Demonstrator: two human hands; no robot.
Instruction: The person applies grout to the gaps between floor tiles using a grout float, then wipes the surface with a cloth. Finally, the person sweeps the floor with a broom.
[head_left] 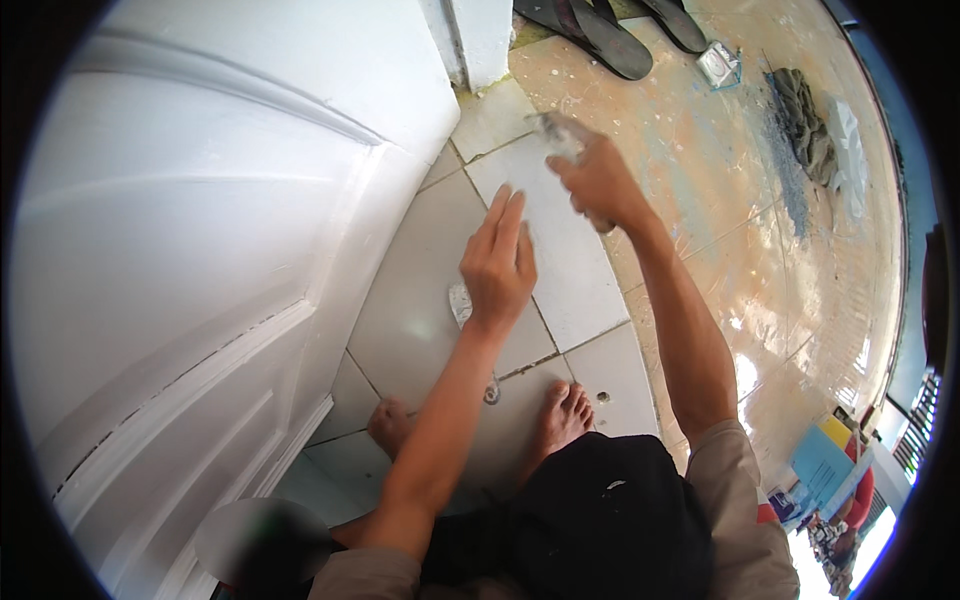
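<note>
My right hand (pixel 605 180) is closed around a short tool (pixel 562 138) with a smeared grey-white head. Motion blur hides its exact kind. It is above the tiles near the edge of the doorway. My left hand (pixel 497 265) hovers or rests over the white floor tiles (pixel 560 240), holding nothing. Its fingers are stretched out, pointing away from me. Partly under that wrist lies a small whitish piece (pixel 460 303). Closer to my bare feet (pixel 566 412), a small ring-shaped object (pixel 491 390) sits beside my left forearm.
A white panelled door (pixel 220 200) stands along the left. Black sandals (pixel 600 40), a small clear-and-white container (pixel 718 65) and a dark cloth (pixel 803 125) lie on the paint-spotted tan floor (pixel 690 180). A light blue box (pixel 825 465) is at the lower right.
</note>
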